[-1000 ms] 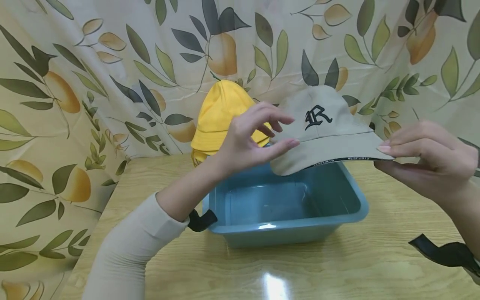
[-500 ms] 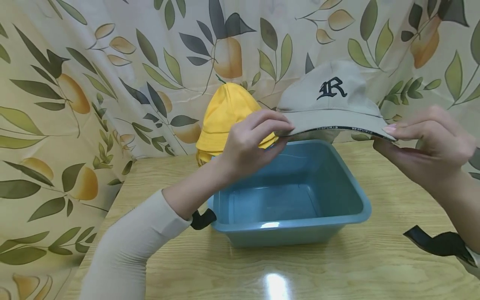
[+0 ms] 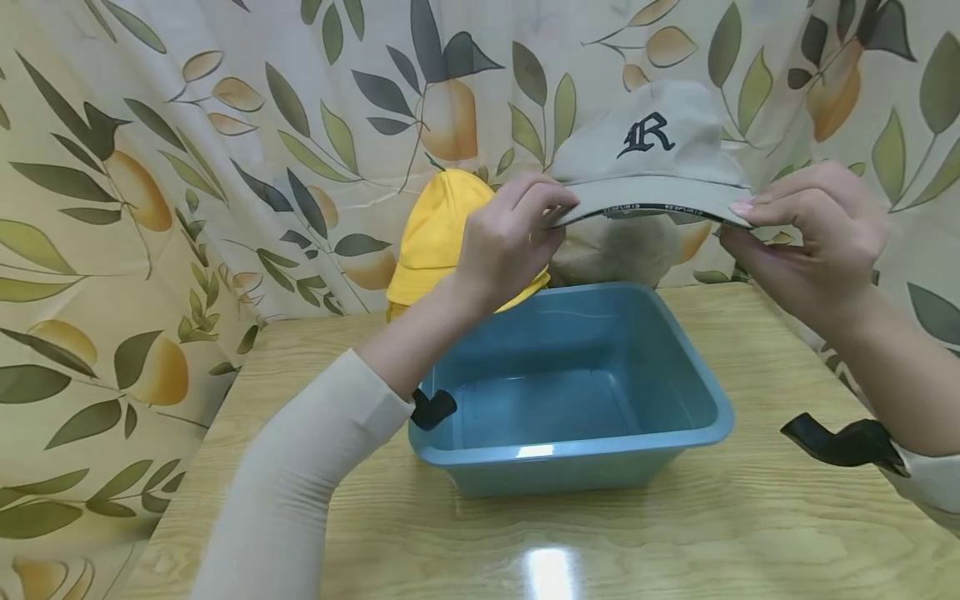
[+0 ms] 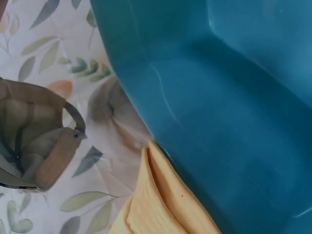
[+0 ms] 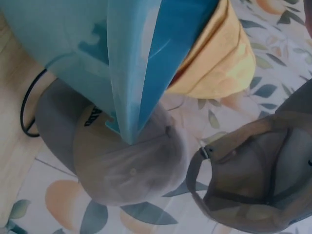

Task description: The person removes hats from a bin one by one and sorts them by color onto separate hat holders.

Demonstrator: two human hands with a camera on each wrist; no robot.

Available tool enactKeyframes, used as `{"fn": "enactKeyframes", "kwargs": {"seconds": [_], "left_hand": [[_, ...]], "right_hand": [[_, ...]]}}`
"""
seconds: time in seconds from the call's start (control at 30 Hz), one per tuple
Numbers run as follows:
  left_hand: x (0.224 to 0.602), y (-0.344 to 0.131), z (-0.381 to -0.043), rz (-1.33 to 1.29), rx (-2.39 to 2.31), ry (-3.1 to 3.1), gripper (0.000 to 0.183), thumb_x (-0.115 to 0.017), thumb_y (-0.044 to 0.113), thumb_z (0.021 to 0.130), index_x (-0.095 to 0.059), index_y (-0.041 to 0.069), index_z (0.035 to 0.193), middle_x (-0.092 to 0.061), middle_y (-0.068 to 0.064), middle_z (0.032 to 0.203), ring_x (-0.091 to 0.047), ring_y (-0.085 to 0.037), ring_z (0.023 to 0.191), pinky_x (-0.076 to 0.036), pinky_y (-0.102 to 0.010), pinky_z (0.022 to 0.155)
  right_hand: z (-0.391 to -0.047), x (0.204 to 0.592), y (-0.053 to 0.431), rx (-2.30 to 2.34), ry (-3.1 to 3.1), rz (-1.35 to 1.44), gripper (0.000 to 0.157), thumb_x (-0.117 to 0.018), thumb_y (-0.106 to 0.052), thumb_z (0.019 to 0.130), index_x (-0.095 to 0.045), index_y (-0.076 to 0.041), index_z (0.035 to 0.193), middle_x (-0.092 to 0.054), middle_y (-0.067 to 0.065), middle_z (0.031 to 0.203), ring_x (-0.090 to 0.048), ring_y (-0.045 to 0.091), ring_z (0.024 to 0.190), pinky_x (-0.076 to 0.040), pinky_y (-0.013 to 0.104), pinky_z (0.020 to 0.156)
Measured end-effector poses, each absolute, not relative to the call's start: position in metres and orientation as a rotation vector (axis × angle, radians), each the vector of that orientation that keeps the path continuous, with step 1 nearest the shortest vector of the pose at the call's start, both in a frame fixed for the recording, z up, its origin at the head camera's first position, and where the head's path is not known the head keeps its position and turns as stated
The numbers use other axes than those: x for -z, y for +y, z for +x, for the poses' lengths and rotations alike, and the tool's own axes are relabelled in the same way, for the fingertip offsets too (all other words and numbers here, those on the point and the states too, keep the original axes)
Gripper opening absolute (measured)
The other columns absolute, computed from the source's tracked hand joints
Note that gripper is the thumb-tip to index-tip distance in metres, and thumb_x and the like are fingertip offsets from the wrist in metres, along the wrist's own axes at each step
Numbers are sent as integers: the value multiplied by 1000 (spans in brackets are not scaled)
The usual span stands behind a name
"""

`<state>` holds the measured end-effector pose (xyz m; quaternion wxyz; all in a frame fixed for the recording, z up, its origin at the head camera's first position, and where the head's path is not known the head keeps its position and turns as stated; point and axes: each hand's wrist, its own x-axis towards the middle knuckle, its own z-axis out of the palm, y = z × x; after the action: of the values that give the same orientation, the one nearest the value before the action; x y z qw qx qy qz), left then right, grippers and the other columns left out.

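A light beige baseball cap (image 3: 645, 154) with a black letter on its front is held up above the far rim of a blue plastic basin (image 3: 570, 454). My left hand (image 3: 513, 229) pinches one end of its brim, and my right hand (image 3: 821, 229) pinches the other between thumb and fingers. In the right wrist view the held cap (image 5: 243, 175) shows its hollow underside and back strap. The left wrist view has the same cap (image 4: 44, 131) at its left edge. Bare inner walls and floor show inside the basin.
Behind the basin at left is a yellow bucket hat (image 3: 431, 237). A second cap (image 5: 131, 170), greyish with dark lettering, lies behind it against the basin. The wooden table (image 3: 600, 550) runs up to a leaf-and-fruit patterned curtain (image 3: 300, 100).
My left hand has closed on the near end of the brim, from a loose reach beside it. The cap has risen, uncovering the second cap behind the basin. My right hand has kept its pinch.
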<state>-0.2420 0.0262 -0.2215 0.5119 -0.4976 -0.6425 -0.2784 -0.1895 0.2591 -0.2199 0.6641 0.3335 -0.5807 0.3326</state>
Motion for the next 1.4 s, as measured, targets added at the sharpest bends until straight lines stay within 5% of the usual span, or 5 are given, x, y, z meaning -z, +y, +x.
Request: {"fn": "enactKeyframes", "kwargs": {"seconds": [0.3,0.43,0.53,1.2,1.4], "left_hand": [[213,38,-276,-1043,550,-1360,12,-52,-2,87,-57,6,79,-58,-5,74,-57,-17,66,-43,-25,46],[217,45,-290,-954,489,-1366,16,-48,-2,85,-55,8,74,-55,-4,70,-53,-17,61,-38,-25,43],[224,54,-299,-901,440,-1425,20,-44,-1,86,-54,9,72,-54,-4,69,-52,-16,60,-37,-24,43],[316,80,-314,-963,282,-1974,13,-57,1,85,-55,12,78,-55,0,77,-58,-15,73,-47,-23,53],[323,85,-311,-1067,130,-1992,19,-46,3,95,-56,11,81,-57,0,78,-58,-13,71,-48,-21,56]], "right_hand": [[-223,213,264,-604,-1370,765,22,-72,15,65,-53,5,71,-56,25,68,-51,46,63,-44,13,84],[-240,215,270,-518,-1447,754,25,-70,18,62,-51,5,72,-58,24,71,-54,44,67,-50,39,63],[-251,222,280,-430,-1506,738,26,-71,18,63,-50,4,73,-58,24,71,-54,43,66,-36,55,50],[-278,314,327,-215,-1811,899,32,-70,18,55,-48,2,72,-53,16,66,-51,31,55,-40,44,38],[-277,331,337,-249,-1816,909,24,-64,14,60,-46,-1,69,-48,11,62,-43,25,52,-33,40,36]]}}
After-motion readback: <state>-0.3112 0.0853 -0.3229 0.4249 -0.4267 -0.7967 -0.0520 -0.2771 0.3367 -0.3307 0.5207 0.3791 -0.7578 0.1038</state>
